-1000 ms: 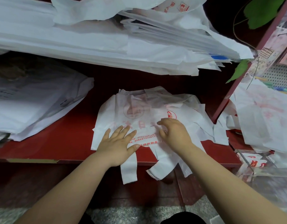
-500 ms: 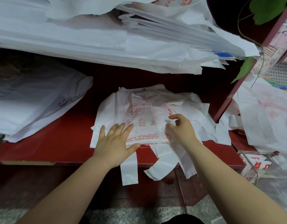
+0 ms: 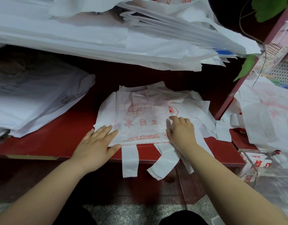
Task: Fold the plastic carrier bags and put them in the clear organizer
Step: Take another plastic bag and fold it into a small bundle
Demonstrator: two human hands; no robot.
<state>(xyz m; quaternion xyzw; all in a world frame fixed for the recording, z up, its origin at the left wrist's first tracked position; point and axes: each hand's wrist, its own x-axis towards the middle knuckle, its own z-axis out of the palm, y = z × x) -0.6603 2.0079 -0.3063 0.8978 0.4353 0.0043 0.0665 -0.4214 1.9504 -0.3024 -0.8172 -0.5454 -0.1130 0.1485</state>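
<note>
Both hands lie flat and unclenched on the white carrier bag (image 3: 145, 120), left hand (image 3: 97, 142) at its near-left corner, right hand (image 3: 182, 132) at its right; handles overhang the red surface (image 3: 58, 135) edge; bare surface left; clear organizer (image 3: 260, 164) right; stacked bags (image 3: 107, 30) overhang behind.

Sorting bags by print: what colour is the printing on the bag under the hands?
Red print on the white bag, clearest in the head view.

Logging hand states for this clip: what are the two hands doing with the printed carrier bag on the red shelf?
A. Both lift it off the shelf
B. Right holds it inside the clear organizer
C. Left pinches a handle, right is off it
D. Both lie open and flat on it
D: the left hand and right hand both rest palm-down, fingers extended, on the carrier bag, which lies flat on the red shelf.
</note>
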